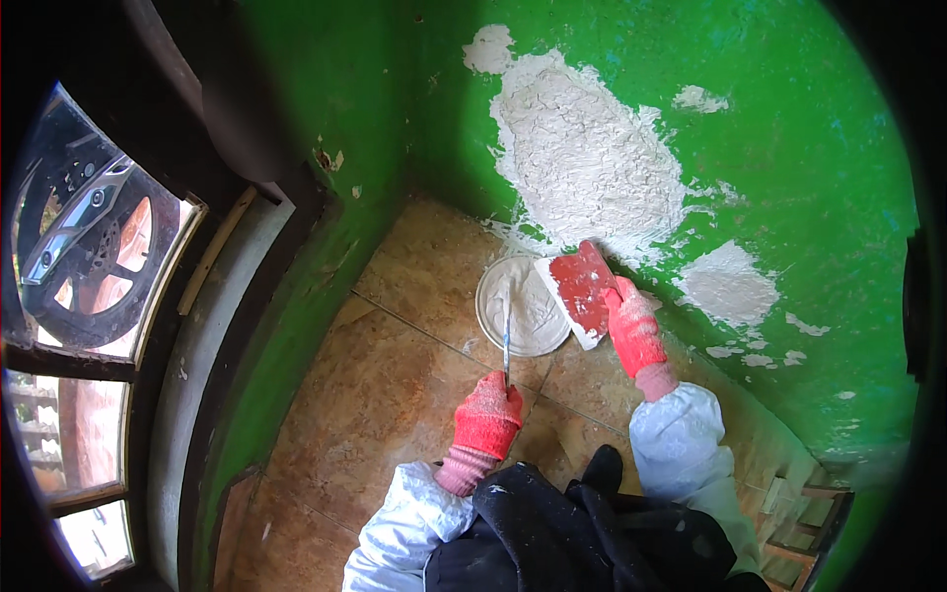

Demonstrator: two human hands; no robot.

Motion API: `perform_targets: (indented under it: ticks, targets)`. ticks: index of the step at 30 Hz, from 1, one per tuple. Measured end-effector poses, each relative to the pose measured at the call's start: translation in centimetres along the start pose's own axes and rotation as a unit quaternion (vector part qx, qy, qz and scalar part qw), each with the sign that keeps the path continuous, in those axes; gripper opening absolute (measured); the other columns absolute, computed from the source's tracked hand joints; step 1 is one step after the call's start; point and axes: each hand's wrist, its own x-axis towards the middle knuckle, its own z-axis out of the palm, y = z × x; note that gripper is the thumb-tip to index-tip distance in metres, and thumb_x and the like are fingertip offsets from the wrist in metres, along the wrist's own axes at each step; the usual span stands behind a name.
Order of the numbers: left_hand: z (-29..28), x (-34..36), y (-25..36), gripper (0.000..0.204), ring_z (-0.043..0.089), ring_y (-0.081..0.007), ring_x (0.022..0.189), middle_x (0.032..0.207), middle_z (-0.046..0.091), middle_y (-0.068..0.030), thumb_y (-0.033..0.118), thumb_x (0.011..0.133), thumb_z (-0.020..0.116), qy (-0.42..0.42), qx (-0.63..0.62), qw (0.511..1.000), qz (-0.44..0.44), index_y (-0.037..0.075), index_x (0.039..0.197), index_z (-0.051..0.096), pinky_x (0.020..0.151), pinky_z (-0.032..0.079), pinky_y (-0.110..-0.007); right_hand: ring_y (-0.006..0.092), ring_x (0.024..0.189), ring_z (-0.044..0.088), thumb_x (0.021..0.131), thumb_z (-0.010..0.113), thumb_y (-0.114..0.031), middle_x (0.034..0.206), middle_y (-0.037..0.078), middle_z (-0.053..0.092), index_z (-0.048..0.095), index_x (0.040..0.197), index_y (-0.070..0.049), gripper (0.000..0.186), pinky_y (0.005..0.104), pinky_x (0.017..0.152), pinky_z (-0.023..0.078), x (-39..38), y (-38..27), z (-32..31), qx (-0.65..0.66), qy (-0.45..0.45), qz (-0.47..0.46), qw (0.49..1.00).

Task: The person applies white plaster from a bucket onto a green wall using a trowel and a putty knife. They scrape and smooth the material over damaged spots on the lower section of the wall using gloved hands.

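My left hand [488, 414], in a red work glove, is closed round the handle of a thin tool [506, 340]. The tool's far end dips into white paste in a round white tub [480, 314], so its tip is hidden. In a red glove too, my right hand [634, 324] grips a red putty spreader [580, 286]. White paste coats the spreader's pale edge, which lies at the tub's right rim. Just beyond, the green wall [789, 128] carries a large rough patch of white paste [592, 158] and a smaller one [728, 284].
The tub stands on a brown tiled floor [395, 395] close to the wall's foot. At the left, a dark-framed window [69, 365] shows a wheel [94, 247] outside. A wooden slatted object [799, 528] stands at the lower right. My dark-clothed knees fill the bottom middle.
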Motion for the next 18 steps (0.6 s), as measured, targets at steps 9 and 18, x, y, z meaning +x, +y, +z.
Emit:
perform_targets:
  ticks: [9, 18]
  targets:
    - [-0.2, -1.2, -0.9, 0.027, 0.063, -0.0307, 0.074, 0.080, 0.063, -0.0145, 0.027, 0.082, 0.056, -0.004, -0.076, 0.996, -0.045, 0.009, 0.101, 0.059, 0.065, 0.048, -0.040, 0.0315, 0.087, 0.059, 0.076, 0.056, -0.006, 0.087, 0.012, 0.062, 0.059, 0.109, -0.009, 0.034, 0.0387, 0.087, 0.045, -1.7, -1.5, 0.6, -0.083, -0.001, -0.289, 0.954]
    - [-0.5, -1.4, -1.3, 0.029, 0.063, -0.0270, 0.068, 0.073, 0.063, -0.0110, 0.028, 0.082, 0.058, -0.002, -0.100, 0.993, -0.067, 0.009, 0.104, 0.059, 0.063, 0.048, -0.037, 0.0246, 0.066, 0.059, 0.070, 0.065, -0.019, 0.083, 0.002, 0.059, 0.066, 0.100, -0.020, 0.030, 0.0403, 0.053, 0.045, -4.9, 0.5, -0.9, -0.316, 0.003, -0.261, 0.912]
